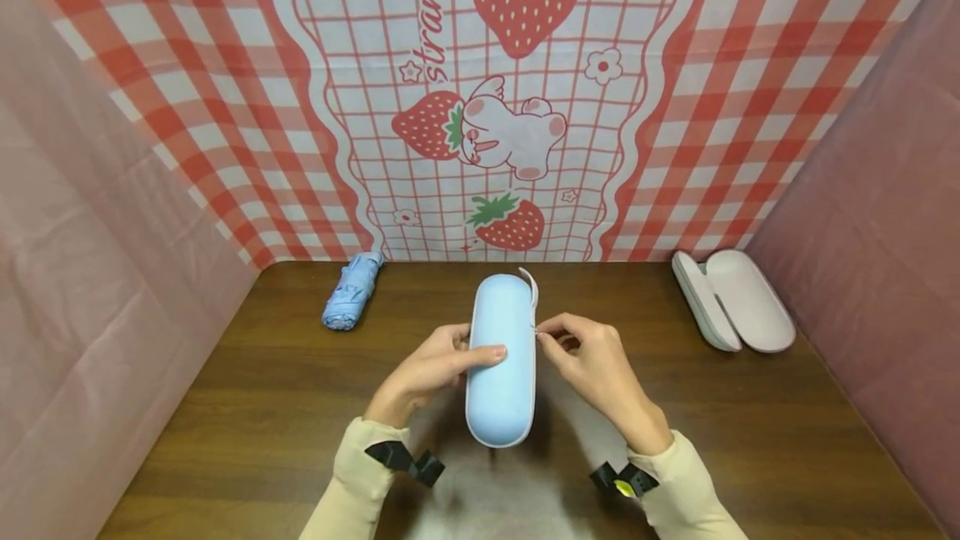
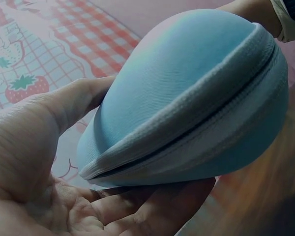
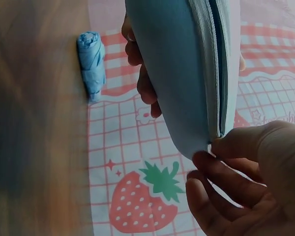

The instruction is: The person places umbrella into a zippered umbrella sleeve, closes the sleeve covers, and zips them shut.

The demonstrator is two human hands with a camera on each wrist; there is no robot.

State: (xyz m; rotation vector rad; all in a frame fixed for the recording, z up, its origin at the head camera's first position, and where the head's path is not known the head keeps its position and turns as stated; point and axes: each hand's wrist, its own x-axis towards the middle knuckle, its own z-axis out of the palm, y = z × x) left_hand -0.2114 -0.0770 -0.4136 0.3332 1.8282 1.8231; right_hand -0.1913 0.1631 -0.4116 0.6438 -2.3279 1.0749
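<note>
A light blue zip case [image 1: 501,390] with rounded ends and pale zip edging is held up over the table's middle. My left hand [image 1: 438,361] grips it from the left, thumb across the front and fingers behind. At its right edge my right hand [image 1: 592,352] pinches the zipper pull between thumb and fingertips; the pull itself is mostly hidden. The right wrist view shows a dark gap along the zip [image 3: 217,64] above those fingers. In the left wrist view the case [image 2: 187,73] rests in the palm, with a dark line along its seam. A pale strap [image 1: 531,286] curves off the upper right edge.
A folded blue umbrella [image 1: 352,290] lies at the table's back left. An opened pale hard case [image 1: 738,302] sits at the back right. Behind the wooden table [image 1: 262,440] hangs a strawberry-print cloth [image 1: 517,223]; pink cloth [image 1: 112,232] covers both sides.
</note>
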